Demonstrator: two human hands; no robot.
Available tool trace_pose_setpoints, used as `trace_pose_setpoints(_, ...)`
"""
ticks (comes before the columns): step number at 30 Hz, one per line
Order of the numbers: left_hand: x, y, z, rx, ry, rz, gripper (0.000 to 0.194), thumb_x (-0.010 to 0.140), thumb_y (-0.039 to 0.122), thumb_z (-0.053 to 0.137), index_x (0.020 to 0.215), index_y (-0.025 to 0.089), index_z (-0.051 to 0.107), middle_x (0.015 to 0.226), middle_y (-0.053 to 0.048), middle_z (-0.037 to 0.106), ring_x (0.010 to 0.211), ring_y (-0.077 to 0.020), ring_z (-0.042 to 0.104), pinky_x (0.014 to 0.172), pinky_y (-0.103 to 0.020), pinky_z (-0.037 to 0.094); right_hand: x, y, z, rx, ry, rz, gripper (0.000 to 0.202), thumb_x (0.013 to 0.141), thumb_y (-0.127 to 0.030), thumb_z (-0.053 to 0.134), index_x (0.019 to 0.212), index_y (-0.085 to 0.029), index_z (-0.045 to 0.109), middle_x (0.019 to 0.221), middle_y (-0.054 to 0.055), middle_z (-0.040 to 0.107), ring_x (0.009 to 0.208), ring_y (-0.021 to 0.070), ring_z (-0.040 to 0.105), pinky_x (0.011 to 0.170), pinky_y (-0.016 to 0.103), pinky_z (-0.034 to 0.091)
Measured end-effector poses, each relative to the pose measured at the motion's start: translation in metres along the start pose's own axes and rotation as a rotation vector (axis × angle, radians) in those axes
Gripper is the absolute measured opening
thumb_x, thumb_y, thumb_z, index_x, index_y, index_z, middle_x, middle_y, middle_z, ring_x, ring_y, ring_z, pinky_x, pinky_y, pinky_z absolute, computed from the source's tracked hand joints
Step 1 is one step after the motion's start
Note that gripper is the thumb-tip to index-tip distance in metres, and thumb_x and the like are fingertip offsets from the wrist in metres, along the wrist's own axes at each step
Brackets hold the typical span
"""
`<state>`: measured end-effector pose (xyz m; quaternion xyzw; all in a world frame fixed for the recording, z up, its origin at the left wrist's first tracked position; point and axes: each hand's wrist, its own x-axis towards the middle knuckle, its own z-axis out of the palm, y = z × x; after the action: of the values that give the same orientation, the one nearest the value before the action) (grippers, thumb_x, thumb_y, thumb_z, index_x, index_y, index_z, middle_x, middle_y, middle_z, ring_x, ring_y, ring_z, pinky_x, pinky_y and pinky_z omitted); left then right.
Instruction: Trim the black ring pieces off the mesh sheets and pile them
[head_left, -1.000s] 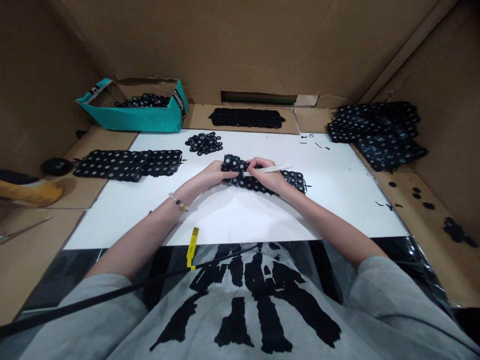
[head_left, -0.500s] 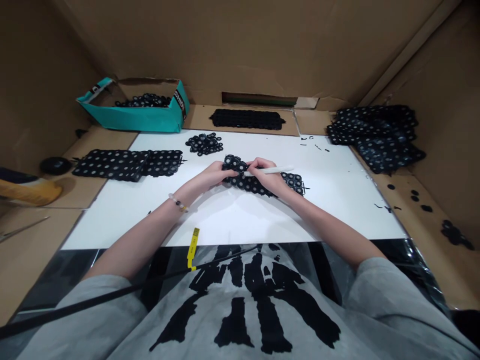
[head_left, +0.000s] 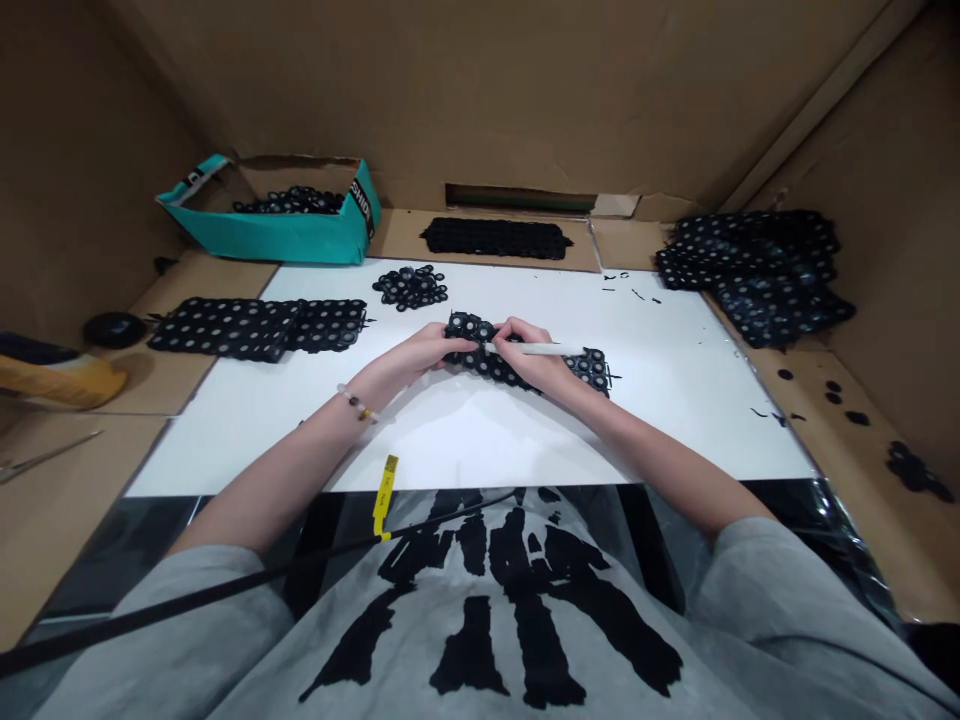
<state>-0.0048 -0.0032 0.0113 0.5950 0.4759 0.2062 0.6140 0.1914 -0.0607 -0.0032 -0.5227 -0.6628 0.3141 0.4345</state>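
Observation:
A black sheet dotted with pale round spots lies slantwise on the white board. My left hand grips its left end, thumb on top and fingers mostly hidden beneath. In my right hand a slim white pen-like tool is pinched, its tip pointing left at the sheet near my left thumb. The exact kind of tool cannot be made out. Just beyond my left hand sits a small pile of loose black ring-shaped pieces.
Dotted black sheets lie at left, more are heaped at back right. A teal box holds black pieces. A ridged black strip lies at the back. Tweezers and a yellow bottle are far left. Cardboard walls surround the board.
The white tool's rear end has dipped slightly, so it lies flatter. Both hands stay at nearly the same spot on the dotted sheet.

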Motion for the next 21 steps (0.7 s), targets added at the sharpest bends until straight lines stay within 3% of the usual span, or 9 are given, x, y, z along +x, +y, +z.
trace_pose_setpoints(3,-0.002,0.003,-0.001,-0.026,-0.04,-0.024,0.019,0.071,0.025,0.076,0.081,0.013,0.063,0.073,-0.004,0.064,0.059,-0.0106,0.054,0.048,-0.021,0.036,0.0,0.001,0.004,-0.085,-0.026,-0.031,0.015,0.085,-0.034,0.052,0.077,-0.023,0.059,0.081,0.0,0.067,0.078,0.0194,0.06,0.075,0.032,0.045)
trace_pose_setpoints(6,-0.002,0.006,-0.002,-0.026,-0.053,-0.03,0.017,0.071,0.023,0.074,0.079,0.014,0.062,0.068,-0.003,0.06,0.054,-0.0092,0.05,0.044,-0.021,0.031,0.004,0.005,0.002,-0.062,-0.034,-0.009,0.015,0.084,-0.035,0.053,0.077,-0.023,0.06,0.078,-0.001,0.067,0.075,0.0186,0.058,0.072,0.031,0.044)
trace_pose_setpoints(9,-0.002,0.007,-0.003,0.034,-0.029,0.003,0.014,0.072,0.022,0.072,0.076,0.014,0.062,0.061,0.0,0.055,0.048,-0.0081,0.043,0.042,-0.022,0.027,0.011,0.009,-0.006,0.058,-0.077,0.056,0.018,0.081,-0.038,0.056,0.074,-0.022,0.061,0.078,0.0,0.068,0.08,0.0195,0.061,0.076,0.031,0.046)
trace_pose_setpoints(13,-0.003,0.008,-0.004,0.162,0.049,0.085,0.02,0.067,0.024,0.079,0.078,0.013,0.065,0.062,0.0,0.058,0.051,-0.0092,0.046,0.046,-0.022,0.033,0.015,0.009,-0.013,0.19,-0.081,0.084,0.019,0.079,-0.037,0.058,0.068,-0.022,0.06,0.08,0.001,0.07,0.083,0.02,0.064,0.083,0.033,0.047)
trace_pose_setpoints(17,-0.006,0.007,-0.002,0.152,-0.054,0.069,0.039,0.065,0.035,0.084,0.093,0.012,0.07,0.075,-0.004,0.066,0.061,-0.0127,0.055,0.05,-0.023,0.039,0.01,0.005,-0.008,0.187,-0.029,0.043,0.017,0.079,-0.035,0.059,0.069,-0.021,0.059,0.088,0.002,0.071,0.088,0.0208,0.065,0.086,0.034,0.047)
trace_pose_setpoints(21,-0.005,0.005,0.001,0.31,-0.03,0.126,0.032,0.064,0.035,0.084,0.081,0.012,0.07,0.069,-0.003,0.064,0.058,-0.0123,0.053,0.05,-0.023,0.038,0.008,0.003,-0.003,0.165,-0.047,0.035,0.016,0.079,-0.035,0.06,0.07,-0.021,0.061,0.093,0.003,0.072,0.093,0.0227,0.066,0.09,0.037,0.046)
